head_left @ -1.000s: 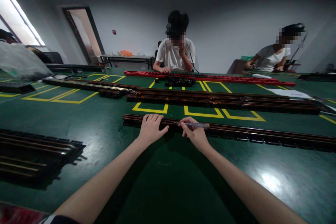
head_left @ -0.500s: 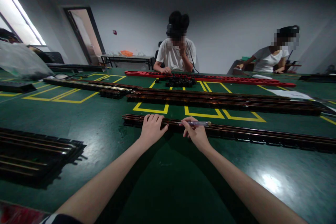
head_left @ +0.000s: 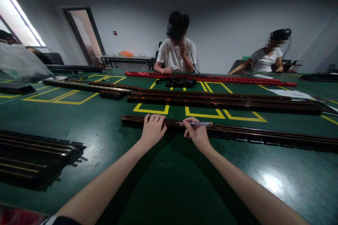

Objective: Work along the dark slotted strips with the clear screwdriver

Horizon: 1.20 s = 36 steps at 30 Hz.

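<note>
A long dark rail [head_left: 253, 135] with copper-coloured strips lies across the green table in front of me. My left hand [head_left: 153, 128] is closed over the rail near its left end, fingers over the far side and thumb on the near side. In my right hand [head_left: 195, 132] I hold a slim screwdriver [head_left: 202, 124] with a clear handle, pinched between thumb and fingers. It lies nearly level, its thin shaft pointing left along the rail towards my left hand. The contact between its tip and the rail is too small to make out.
Beyond lies a bundle of similar rails [head_left: 224, 100], and more rails [head_left: 34, 158] are stacked at left. Farther back are a red slotted strip [head_left: 264, 80] and black parts [head_left: 181, 81]. A co-worker [head_left: 175, 52] sits opposite, another person [head_left: 266, 58] at right.
The rail has shifted slightly left, and my left thumb has drawn in a little. The screwdriver stays in nearly the same place. The person at right has leaned left.
</note>
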Motion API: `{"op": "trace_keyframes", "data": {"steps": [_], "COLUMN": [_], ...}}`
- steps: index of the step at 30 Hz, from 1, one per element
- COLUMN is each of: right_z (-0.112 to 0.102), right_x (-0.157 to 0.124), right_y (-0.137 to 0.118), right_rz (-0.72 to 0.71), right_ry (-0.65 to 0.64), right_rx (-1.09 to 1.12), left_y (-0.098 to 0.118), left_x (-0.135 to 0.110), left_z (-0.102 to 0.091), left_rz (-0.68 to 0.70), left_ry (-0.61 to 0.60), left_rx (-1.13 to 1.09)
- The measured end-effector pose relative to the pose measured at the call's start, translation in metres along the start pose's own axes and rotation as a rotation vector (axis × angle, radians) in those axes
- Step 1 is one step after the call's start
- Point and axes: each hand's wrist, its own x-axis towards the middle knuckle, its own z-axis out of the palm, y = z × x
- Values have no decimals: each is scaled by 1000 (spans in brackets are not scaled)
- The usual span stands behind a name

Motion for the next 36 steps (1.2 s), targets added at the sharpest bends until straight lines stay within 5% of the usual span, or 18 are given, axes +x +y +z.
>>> {"op": "trace_keyframes", "data": {"steps": [36], "right_z": [-3], "right_x": [-2], "right_y": [-6], "right_rz": [-17], "right_ry": [-44], "right_rx": [-50], "left_y": [-2], "left_x": [1], "left_z": [-9], "left_rz": [4], "left_ry": [-81], "left_rx": [-79]}}
